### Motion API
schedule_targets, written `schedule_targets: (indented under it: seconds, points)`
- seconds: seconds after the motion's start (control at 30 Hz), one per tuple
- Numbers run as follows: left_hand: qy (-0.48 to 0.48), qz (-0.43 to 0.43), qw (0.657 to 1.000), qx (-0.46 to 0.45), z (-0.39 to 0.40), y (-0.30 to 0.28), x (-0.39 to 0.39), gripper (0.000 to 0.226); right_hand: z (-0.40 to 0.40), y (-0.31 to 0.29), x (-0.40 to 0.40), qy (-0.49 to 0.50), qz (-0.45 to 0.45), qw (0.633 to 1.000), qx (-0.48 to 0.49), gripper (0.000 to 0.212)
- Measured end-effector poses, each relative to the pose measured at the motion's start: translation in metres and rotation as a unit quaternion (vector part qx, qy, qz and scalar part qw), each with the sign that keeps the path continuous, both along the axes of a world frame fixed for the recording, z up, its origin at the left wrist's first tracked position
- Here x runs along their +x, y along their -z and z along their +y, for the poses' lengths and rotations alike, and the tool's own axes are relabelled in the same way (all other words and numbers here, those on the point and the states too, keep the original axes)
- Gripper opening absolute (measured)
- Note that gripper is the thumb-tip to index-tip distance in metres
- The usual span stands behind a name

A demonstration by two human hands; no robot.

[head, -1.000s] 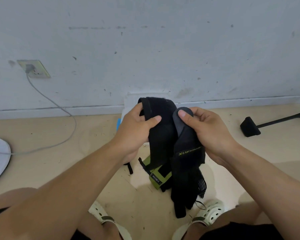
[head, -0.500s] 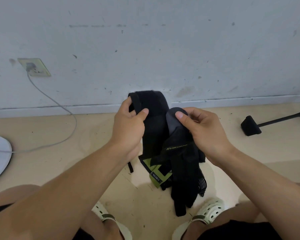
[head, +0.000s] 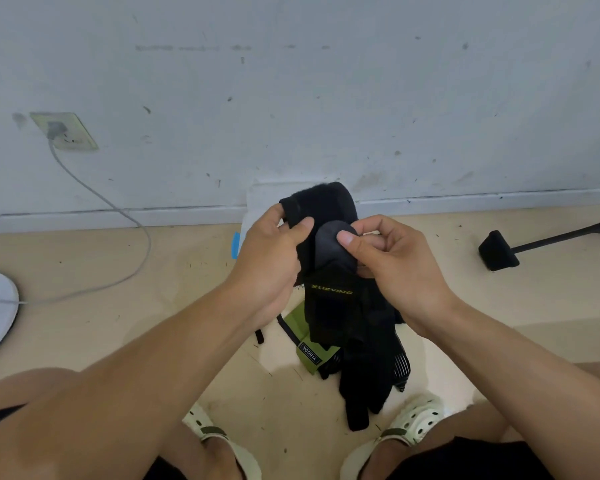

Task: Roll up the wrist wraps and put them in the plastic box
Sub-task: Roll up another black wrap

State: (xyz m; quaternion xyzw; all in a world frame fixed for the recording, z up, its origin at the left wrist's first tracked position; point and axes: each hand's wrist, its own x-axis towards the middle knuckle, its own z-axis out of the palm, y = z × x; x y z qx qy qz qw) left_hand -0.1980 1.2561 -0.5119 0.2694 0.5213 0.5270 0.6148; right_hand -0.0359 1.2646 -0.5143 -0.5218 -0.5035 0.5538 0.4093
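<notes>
L hand [head: 267, 268] clamps the folded top of the black wrist wrap [head: 321, 206], thumb across the front, fingers behind. R hand [head: 399, 268] pinches the grey rounded tab [head: 329, 242], thumb on its face, other fingers curled behind. Hands close together, nearly touching, both held up off the floor [head: 153, 271].

Change over last sec: bundle went up toward the wall, then back down a bit; R thumb now sits further over the grey tab; yellow lettering on the hanging wrap has turned more level. Reads as sorting one wrap free of the tangle; no roll started yet.

Rest of the wraps [head: 357, 341] hang between the knees: black strips, plus a green piece [head: 300, 323] w/ a label, low ends near the shoes.

Plastic box [head: 253, 209]: prob the pale shape w/ blue clip behind the hands, against the wall. Mostly hidden, can't confirm. Nothing seen in it.
</notes>
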Motion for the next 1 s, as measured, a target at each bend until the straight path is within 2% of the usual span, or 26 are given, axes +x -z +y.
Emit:
schedule_targets:
  seconds: [0.2, 0.47, 0.67, 0.8, 1.0]
  points:
    - [0.018, -0.028, 0.999, 0.01, -0.006, 0.0, 0.006, 0.025, 0.003, 0.004, 0.002, 0.004, -0.009, 1.0, 0.012, 0.009]
    - [0.03, 0.029, 0.999, 0.033, -0.007, 0.004, 0.006, 0.035, 0.0, 0.003, 0.002, 0.015, -0.04, 0.999, 0.016, 0.014]
    - [0.022, 0.057, 0.998, 0.032, -0.008, 0.007, 0.006, 0.036, 0.006, 0.011, 0.008, 0.049, -0.11, 0.993, 0.01, 0.038]
    - [0.017, 0.074, 0.996, 0.035, -0.008, 0.009, 0.005, 0.036, 0.009, 0.008, 0.011, -0.006, -0.099, 0.995, -0.024, 0.022]
    - [0.026, 0.103, 0.993, 0.041, -0.01, 0.008, 0.005, 0.034, 0.006, 0.003, 0.012, -0.038, -0.046, 0.997, -0.047, 0.013]
